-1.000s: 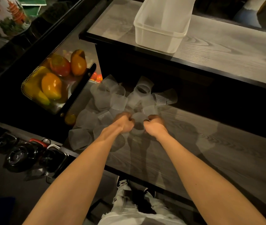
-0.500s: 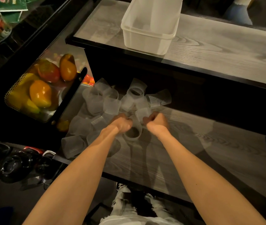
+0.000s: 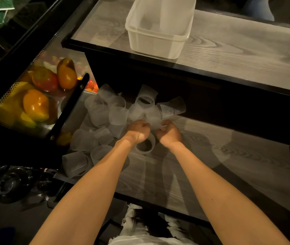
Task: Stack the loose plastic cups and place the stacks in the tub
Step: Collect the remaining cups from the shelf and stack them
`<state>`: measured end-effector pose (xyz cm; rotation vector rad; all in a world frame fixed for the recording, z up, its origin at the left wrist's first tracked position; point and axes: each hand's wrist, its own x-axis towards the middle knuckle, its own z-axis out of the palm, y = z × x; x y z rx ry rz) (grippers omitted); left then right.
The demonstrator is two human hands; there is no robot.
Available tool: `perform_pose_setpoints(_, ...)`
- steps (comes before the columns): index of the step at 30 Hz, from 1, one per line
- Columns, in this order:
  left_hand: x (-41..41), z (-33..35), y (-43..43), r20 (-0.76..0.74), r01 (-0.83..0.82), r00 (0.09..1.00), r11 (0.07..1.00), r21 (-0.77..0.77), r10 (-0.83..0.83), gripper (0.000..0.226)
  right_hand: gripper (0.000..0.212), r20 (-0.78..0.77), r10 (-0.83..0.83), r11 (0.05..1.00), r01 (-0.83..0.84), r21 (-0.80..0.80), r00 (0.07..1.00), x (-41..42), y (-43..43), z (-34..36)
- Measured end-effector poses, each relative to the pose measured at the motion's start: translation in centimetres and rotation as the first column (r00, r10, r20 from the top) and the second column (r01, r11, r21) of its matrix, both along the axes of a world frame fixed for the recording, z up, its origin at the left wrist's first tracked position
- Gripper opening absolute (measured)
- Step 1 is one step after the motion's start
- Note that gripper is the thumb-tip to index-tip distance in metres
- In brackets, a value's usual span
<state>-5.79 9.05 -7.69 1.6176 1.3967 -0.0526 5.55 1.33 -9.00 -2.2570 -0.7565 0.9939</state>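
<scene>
Hands crept deeper into the loose cups [image 3: 105, 114] on the lower shelf [image 3: 229, 156]; left hand [image 3: 138, 130] and right hand [image 3: 169, 132] both curl round one cup [image 3: 154, 122]. Tub [image 3: 158, 43] above looks empty, so barely started.

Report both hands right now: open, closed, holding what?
Left hand: closed, fingers curled on the near cup, its mouth toward the camera.
Right hand: closed, fingers curled on the upper cup between both hands.
</scene>
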Motion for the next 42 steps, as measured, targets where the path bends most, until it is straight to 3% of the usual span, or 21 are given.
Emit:
perform_pose_setpoints(6, -0.3, -0.6, 0.1, 0.188, -0.156, 0.973, 0.981, 0.116, 0.132, 0.024, 0.022, -0.028, -0.198, 0.972, 0.2, 0.125, 0.98, -0.1, -0.3, 0.6)
perform_pose_setpoints(9, -0.5, 0.5, -0.4, 0.304, -0.212, 0.939, 0.965, 0.155, 0.157, 0.029, 0.033, -0.1, -0.197, 0.964, 0.211, 0.162, 0.975, -0.2, -0.6, 1.6)
perform_pose_setpoints(12, -1.0, 1.3, -0.7, 0.36, -0.267, 0.911, 0.952, 0.148, 0.2, 0.034, 0.05, -0.134, -0.069, 0.956, 0.105, 0.275, 0.989, -0.5, -1.3, 2.3)
perform_pose_setpoints(15, -1.5, 0.9, -0.9, 0.382, -0.322, 0.892, 0.933, 0.162, 0.242, 0.021, 0.039, -0.187, 0.015, 0.923, 0.059, 0.381, 0.982, -0.9, -2.3, 2.1)
perform_pose_setpoints(19, -2.7, 0.6, -1.6, 0.437, -0.347, 0.864, 0.924, 0.162, 0.248, 0.009, 0.014, -0.215, -0.021, 0.898, 0.113, 0.425, 0.976, -1.2, -3.1, 2.4)
perform_pose_setpoints(24, -4.2, 0.1, -2.5, 0.415, -0.325, 0.882, 0.926, 0.193, 0.223, 0.007, 0.023, -0.13, 0.013, 0.942, 0.031, 0.335, 0.991, -1.8, -3.7, 2.0)
perform_pose_setpoints(29, -4.7, -0.4, -2.5, 0.337, -0.233, 0.93, 0.946, 0.226, 0.149, 0.016, 0.018, -0.055, 0.086, 0.961, -0.068, 0.27, 0.995, -1.8, -3.7, 2.0)
perform_pose_setpoints(36, -5.5, -0.9, -2.7, 0.126, -0.06, 0.992, 0.937, 0.345, 0.016, 0.017, 0.015, 0.026, 0.178, 0.974, -0.179, 0.138, 0.984, -1.7, -3.3, 1.9)
perform_pose_setpoints(42, -5.8, -0.8, -2.0, -0.061, 0.063, 0.997, 0.952, 0.298, -0.047, 0.011, 0.019, 0.103, 0.319, 0.945, -0.308, -0.109, 0.942, -1.2, -2.7, 0.9)
